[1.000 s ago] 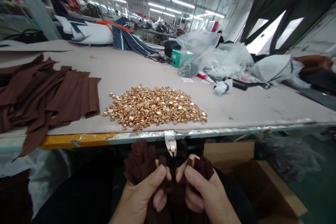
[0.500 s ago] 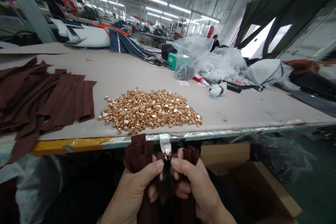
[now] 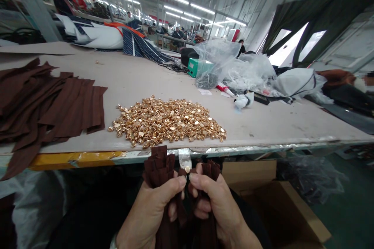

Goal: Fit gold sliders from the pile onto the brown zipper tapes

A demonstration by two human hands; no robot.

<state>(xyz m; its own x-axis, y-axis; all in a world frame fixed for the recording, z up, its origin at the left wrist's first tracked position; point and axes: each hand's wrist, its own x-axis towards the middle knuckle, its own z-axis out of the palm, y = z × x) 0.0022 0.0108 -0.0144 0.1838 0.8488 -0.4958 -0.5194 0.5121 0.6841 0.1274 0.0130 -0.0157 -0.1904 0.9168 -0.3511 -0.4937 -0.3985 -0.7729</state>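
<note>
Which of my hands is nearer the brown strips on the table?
Left. Your left hand is lower and to the right of those brown strips; your right hand is farther right.

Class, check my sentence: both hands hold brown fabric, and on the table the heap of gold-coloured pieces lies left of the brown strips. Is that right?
No, the side is wrong: in the head view the heap of gold-coloured pieces lies right of the brown strips on the table. The left hand and right hand do hold brown fabric.
</note>
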